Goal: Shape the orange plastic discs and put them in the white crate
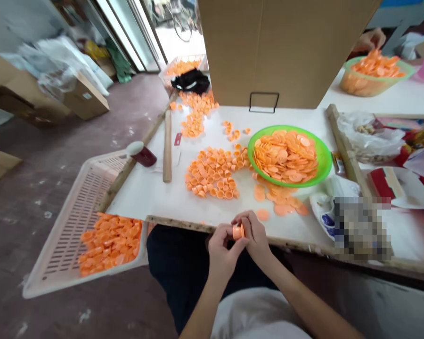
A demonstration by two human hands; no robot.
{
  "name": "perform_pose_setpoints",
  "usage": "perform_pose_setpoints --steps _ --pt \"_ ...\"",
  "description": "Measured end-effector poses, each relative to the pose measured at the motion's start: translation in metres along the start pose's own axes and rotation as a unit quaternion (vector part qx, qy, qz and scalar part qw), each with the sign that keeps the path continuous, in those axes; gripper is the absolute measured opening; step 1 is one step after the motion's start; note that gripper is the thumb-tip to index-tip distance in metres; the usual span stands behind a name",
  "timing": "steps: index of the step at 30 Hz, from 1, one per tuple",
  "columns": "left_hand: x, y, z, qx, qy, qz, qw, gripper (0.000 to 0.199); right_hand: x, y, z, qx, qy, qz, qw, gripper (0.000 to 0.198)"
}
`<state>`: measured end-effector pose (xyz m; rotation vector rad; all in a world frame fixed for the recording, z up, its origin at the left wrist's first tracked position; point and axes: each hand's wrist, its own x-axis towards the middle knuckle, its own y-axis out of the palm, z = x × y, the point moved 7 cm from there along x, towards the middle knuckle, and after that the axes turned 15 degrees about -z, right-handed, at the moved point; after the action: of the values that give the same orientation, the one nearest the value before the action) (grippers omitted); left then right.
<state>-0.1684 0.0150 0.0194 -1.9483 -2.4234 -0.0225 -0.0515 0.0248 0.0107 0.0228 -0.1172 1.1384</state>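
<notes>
Just over the table's front edge, my left hand (222, 249) and my right hand (255, 238) meet around a small orange plastic cup (237, 232). A flat orange rim or disc shows on the cup's right side, against my right fingers. Both hands are closed on this piece; fingers hide part of it. Beyond them lies a heap of small orange cups (212, 172). Right of the heap, a green bowl (325, 162) holds many flat orange discs (286, 155). Loose discs (263, 215) lie between the bowl and my hands.
A white crate (63, 240) with orange pieces stands on the floor at left. A wooden stick (167, 146) and a dark red cup (144, 156) lie on the table. Cardboard (268, 52) rises at the back. Another person's hand (372, 40) is above a tub (367, 84).
</notes>
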Motion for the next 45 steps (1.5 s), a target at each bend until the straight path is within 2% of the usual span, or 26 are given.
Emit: perform_pose_setpoints --steps 3,13,17,21,25,32,35,38,40,43,45 --pt "0.004 0.001 0.008 -0.020 -0.017 0.019 0.999 0.021 0.002 0.007 -0.005 0.037 0.015 0.029 0.999 0.028" --pt "0.003 0.003 0.025 0.014 -0.001 0.051 0.999 0.023 0.013 0.019 -0.025 0.088 0.114 0.067 0.987 0.038" --pt "0.000 0.006 0.036 0.015 0.002 0.050 0.999 0.024 0.014 0.023 -0.043 0.086 0.137 0.052 0.986 0.047" --pt "0.001 0.006 0.045 0.010 0.027 0.044 0.999 0.029 0.016 0.022 -0.059 0.068 0.098 0.009 0.993 0.049" --pt "0.006 -0.003 0.053 0.028 0.042 -0.001 0.999 0.028 0.018 0.020 -0.060 0.034 0.037 -0.021 0.998 0.045" --pt "0.005 0.005 0.046 0.043 0.083 -0.009 0.996 0.027 0.021 0.021 -0.057 0.025 0.015 -0.039 0.999 0.046" --pt "0.009 0.007 0.048 0.031 0.070 -0.017 0.997 0.026 0.026 0.022 -0.058 0.010 0.024 -0.049 0.998 0.049" --pt "0.015 0.003 0.058 -0.001 0.023 -0.016 1.000 0.025 0.031 0.026 -0.050 0.019 0.033 -0.003 0.999 0.051" --pt "0.020 -0.003 0.066 -0.020 -0.022 -0.021 0.999 0.027 0.030 0.030 -0.043 0.055 0.052 0.066 0.995 0.048" --pt "0.025 -0.012 0.071 -0.041 -0.073 -0.035 0.996 0.031 0.021 0.034 -0.039 0.115 0.114 0.172 0.972 0.033" --pt "0.026 -0.016 0.071 -0.054 -0.089 -0.046 0.993 0.032 0.016 0.035 -0.040 0.136 0.146 0.200 0.959 0.033"
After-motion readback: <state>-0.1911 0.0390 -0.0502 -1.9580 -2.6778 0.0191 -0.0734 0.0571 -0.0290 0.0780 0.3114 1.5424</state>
